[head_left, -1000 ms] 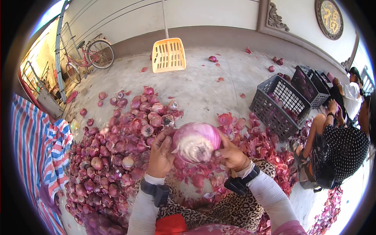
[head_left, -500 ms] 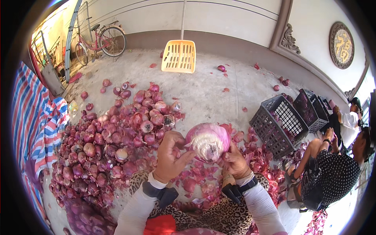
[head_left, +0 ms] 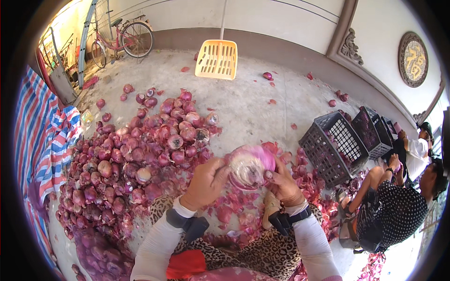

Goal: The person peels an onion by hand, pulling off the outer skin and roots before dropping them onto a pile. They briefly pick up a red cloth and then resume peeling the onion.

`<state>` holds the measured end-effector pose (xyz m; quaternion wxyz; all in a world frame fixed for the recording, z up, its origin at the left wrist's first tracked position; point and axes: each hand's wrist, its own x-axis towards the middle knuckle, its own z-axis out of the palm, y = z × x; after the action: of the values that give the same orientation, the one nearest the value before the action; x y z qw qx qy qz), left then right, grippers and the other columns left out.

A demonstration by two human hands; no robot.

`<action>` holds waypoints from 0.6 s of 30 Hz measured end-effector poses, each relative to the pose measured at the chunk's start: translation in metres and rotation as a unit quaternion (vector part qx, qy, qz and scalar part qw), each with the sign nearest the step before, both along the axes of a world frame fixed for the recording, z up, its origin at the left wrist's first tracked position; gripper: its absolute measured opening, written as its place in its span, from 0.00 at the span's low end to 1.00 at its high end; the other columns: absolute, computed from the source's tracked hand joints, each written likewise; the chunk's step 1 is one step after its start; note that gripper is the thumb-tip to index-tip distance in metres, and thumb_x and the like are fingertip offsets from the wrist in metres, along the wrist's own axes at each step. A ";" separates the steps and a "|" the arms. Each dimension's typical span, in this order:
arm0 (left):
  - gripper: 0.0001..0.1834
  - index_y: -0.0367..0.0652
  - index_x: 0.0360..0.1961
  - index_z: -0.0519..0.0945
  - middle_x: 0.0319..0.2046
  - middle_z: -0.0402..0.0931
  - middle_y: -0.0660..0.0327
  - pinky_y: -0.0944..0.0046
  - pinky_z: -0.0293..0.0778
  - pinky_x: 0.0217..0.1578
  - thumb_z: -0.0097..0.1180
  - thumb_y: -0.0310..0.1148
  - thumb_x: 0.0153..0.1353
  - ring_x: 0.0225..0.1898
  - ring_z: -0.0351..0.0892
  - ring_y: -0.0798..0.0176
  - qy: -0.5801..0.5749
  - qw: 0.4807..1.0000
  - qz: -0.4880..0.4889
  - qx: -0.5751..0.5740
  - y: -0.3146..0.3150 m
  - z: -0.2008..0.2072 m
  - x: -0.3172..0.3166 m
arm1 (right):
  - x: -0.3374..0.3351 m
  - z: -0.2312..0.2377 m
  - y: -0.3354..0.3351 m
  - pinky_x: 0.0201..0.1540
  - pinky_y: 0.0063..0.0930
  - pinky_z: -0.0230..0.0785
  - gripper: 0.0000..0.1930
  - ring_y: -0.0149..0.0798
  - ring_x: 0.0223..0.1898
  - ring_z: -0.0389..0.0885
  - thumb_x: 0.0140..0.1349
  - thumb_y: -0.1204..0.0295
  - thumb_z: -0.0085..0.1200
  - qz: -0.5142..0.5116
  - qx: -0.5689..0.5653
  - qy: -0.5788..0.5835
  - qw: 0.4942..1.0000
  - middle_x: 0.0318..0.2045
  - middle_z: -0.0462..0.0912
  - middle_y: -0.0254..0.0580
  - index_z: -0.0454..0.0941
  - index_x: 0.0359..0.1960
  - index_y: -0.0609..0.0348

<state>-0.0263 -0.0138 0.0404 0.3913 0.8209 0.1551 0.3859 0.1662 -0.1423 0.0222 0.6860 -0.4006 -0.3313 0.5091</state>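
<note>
A large red onion [head_left: 248, 169] is held up before me between both hands, its pale root end facing me and purple skin showing at the upper right. My left hand [head_left: 206, 182] grips its left side, thumb against the onion. On the right side, my right hand [head_left: 284, 185] pinches it with thumb and fingers. Beneath the hands, loose onion skins [head_left: 234, 210] litter the ground. A big heap of red onions [head_left: 126, 173] lies to the left, close to my left forearm.
Black plastic crates [head_left: 333, 149] with onions inside stand at the right. Beyond them sit co-workers, one in a dotted top [head_left: 396, 208]. A yellow slotted shovel [head_left: 216, 59] leans by the far wall, a bicycle [head_left: 124, 40] behind left. Striped tarp [head_left: 44, 136] borders the heap; a mesh onion bag [head_left: 101, 255] lies near.
The onion has turned in my hands, its root end shifting lower right, and my fingers have changed position on it. The whole view has tilted slightly.
</note>
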 end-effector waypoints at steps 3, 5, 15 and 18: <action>0.11 0.42 0.29 0.71 0.18 0.69 0.63 0.64 0.63 0.20 0.52 0.36 0.68 0.18 0.68 0.64 -0.034 0.952 -0.102 -0.286 0.010 -0.012 0.000 | 0.004 0.012 -0.002 0.58 0.29 0.63 0.36 0.36 0.55 0.71 0.54 0.69 0.61 0.011 -0.020 -0.031 0.999 0.53 0.73 0.41 0.60 0.64 0.64; 0.13 0.44 0.29 0.70 0.19 0.68 0.66 0.67 0.62 0.20 0.52 0.40 0.68 0.19 0.66 0.68 -0.030 0.930 -0.118 -0.348 0.012 -0.010 -0.002 | 0.004 0.013 -0.005 0.59 0.29 0.63 0.37 0.36 0.55 0.71 0.53 0.68 0.62 0.011 -0.035 -0.035 0.999 0.53 0.73 0.41 0.60 0.64 0.64; 0.11 0.44 0.31 0.73 0.24 0.72 0.65 0.69 0.64 0.23 0.54 0.39 0.66 0.22 0.67 0.70 -0.218 0.786 -0.064 -0.575 0.036 -0.015 0.003 | 0.002 0.011 -0.018 0.61 0.39 0.64 0.40 0.41 0.60 0.69 0.53 0.57 0.66 0.053 -0.053 0.019 0.997 0.57 0.71 0.45 0.61 0.65 0.60; 0.08 0.41 0.39 0.77 0.27 0.75 0.65 0.69 0.67 0.26 0.54 0.34 0.66 0.25 0.71 0.71 -0.080 0.875 -0.026 -0.476 0.022 -0.014 0.006 | 0.001 0.006 -0.017 0.62 0.43 0.65 0.40 0.44 0.61 0.69 0.56 0.51 0.62 0.020 -0.032 0.122 0.992 0.59 0.70 0.44 0.60 0.66 0.56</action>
<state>-0.0201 0.0082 0.0265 0.7558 0.5053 0.2671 0.3195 0.1669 -0.1590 0.0286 0.6979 -0.3503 -0.2367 0.5781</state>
